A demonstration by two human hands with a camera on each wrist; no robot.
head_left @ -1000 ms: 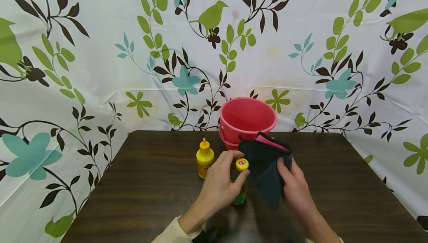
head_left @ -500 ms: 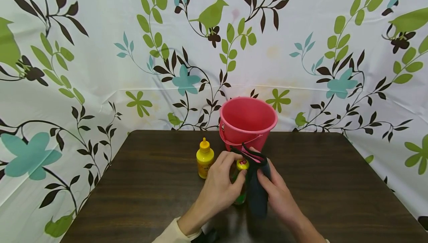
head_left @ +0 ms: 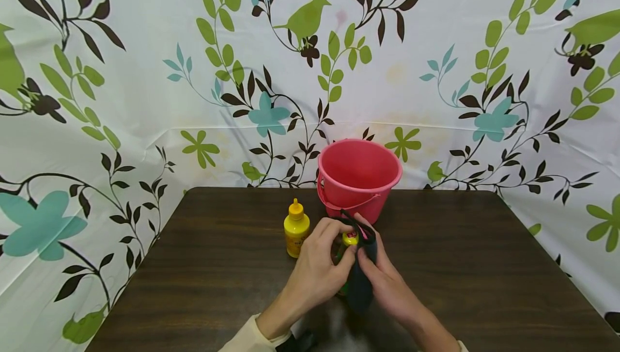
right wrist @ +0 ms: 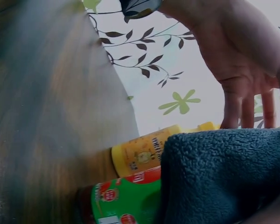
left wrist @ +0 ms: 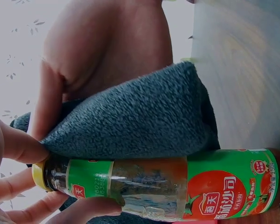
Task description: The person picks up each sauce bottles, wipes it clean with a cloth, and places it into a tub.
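Observation:
A glass ketchup bottle (left wrist: pixel 224 186) with a green and red label and a yellow cap (head_left: pixel 350 238) stands upright on the table. My left hand (head_left: pixel 317 266) pinches it around the cap and neck from the left. Folded in my right hand (head_left: pixel 389 287) is a dark grey-blue fluffy cloth (left wrist: pixel 140 121) with black edging and a bit of pink showing at its top. That cloth lies along the bottle's right side and hides much of it in the head view. In the right wrist view, the cloth (right wrist: pixel 224 172) covers the bottle's upper part.
A yellow squeeze bottle (head_left: pixel 296 231) with a pointed cap stands just left of my left hand. Behind both hands is a pink bucket (head_left: pixel 360 201), its handle hanging down in front. The dark wooden table (head_left: pixel 218 266) ends at a patterned curtain (head_left: pixel 145 72).
My right hand has brought the cloth leftward from beside the bottle to against it, and the cloth now looks narrower and more folded. My left hand has kept its place at the cap.

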